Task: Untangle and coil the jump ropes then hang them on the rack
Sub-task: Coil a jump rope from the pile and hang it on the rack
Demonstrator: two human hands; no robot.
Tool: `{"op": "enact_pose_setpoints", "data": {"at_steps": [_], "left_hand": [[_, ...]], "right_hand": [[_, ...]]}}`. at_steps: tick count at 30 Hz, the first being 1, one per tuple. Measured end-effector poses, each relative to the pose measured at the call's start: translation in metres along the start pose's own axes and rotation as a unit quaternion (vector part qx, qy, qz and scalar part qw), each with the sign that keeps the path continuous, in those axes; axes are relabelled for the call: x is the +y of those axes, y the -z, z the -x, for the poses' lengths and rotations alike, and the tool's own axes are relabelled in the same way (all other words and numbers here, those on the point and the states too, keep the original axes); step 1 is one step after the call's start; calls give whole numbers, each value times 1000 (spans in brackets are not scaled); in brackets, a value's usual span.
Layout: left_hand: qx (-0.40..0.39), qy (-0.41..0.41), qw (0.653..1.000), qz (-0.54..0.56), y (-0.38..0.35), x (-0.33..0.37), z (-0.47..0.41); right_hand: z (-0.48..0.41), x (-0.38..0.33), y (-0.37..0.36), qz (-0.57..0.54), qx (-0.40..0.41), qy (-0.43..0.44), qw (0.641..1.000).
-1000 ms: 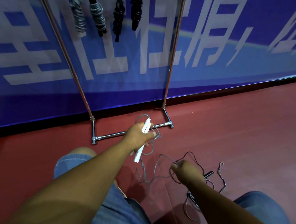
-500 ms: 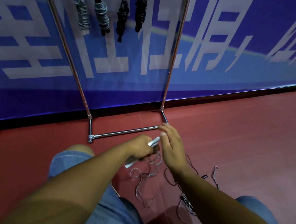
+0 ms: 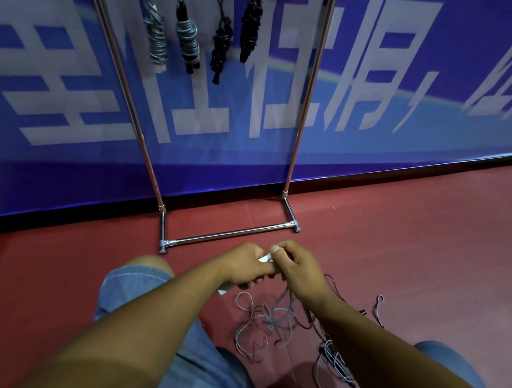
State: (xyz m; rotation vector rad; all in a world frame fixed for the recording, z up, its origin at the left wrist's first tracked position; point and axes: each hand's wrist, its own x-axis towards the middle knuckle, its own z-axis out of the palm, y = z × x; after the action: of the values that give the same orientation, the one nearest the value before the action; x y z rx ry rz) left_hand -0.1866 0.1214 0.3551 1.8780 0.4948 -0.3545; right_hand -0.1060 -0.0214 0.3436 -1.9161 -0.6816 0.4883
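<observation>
White handle [image 3: 264, 258] inside both grips

Bare forearms, blue denim shorts [image 3: 139, 288] at the knees

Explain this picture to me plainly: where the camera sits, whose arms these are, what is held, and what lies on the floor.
The camera is worn on a person's head, looking down at their own bare arms; there is no machine. The left hand and right hand meet with a closed grip around white handles of a grey jump rope, which trails tangled on the red floor. A dark rope lies beside it. Behind stands a metal rack with four coiled ropes already hanging.
</observation>
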Motion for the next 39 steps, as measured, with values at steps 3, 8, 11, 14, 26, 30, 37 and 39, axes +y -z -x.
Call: {"op": "enact_pose_setpoints", "data": {"at_steps": [3,8,11,14,26,30,37,39], "left_hand": [[5,-5,1000,29,-3,-3,-1],[-6,-16,999,27,-2,-4,2],[-21,-18,998,48,-6,-5,3],[-15,-24,998,59,-14,-5,2],[-57,35,973,221,-27,-17,13],[-32,20,971,237,-29,-24,14],[3,-6,963,270,-38,-23,11],[19,-5,960,281,-40,-24,11]], "right_hand": [[0,0,-2,-41,3,-16,999],[0,-1,1,-112,-4,-37,993],[-2,0,4,-143,9,-58,988],[-2,4,8,-150,8,-65,986],[-3,8,9,-207,18,-90,974],[-5,12,6,-229,30,-99,968],[-4,10,8,-300,45,-117,946],[-4,11,8,-298,51,-124,945]]}}
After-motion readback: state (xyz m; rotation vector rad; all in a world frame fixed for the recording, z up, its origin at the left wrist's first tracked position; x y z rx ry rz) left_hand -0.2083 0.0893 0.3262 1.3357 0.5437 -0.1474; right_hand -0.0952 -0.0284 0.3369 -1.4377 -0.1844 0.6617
